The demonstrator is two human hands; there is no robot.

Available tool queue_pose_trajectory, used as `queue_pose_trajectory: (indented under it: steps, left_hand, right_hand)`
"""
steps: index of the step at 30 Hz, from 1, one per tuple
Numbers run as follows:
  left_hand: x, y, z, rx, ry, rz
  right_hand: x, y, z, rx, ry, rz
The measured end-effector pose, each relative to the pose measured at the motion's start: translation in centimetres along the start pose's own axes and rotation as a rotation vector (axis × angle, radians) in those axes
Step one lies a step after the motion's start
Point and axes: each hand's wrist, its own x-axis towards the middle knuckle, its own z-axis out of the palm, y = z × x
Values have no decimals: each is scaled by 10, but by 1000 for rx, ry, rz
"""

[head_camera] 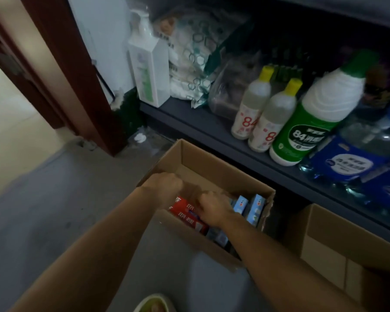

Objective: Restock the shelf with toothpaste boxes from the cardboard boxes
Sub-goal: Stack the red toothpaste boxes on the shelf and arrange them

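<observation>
Both hands reach into an open cardboard box [212,167] of toothpaste boxes on the floor.

Red toothpaste boxes [185,210] lie under the hands; blue ones [256,208] stand at the box's right end. The left hand [164,184] curls at the near wall, the right hand [214,208] grips the red boxes. A second cardboard box [338,242] sits beside, below the shelf [212,124] edge carrying 84 disinfectant bottles [311,122].
</observation>
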Motion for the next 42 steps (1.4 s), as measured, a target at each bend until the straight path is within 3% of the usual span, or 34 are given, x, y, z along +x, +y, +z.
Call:
queue_pose_trajectory:
  steps: [5, 20, 28, 37, 42]
  left_hand:
    - [21, -14, 13, 41, -10, 9]
    - [51, -21, 19, 8, 5, 74]
    - [50, -22, 27, 14, -30, 66]
    - [53, -13, 34, -60, -111, 67]
    - [64, -8, 51, -36, -126, 160]
  right_hand:
    - [25, 3, 27, 42, -103, 28]
    - [43, 19, 24, 55, -97, 49]
    - [38, 20, 35, 70, -196, 80]
    - [34, 37, 7, -15, -47, 106]
    - [32, 50, -3, 14, 9, 113]
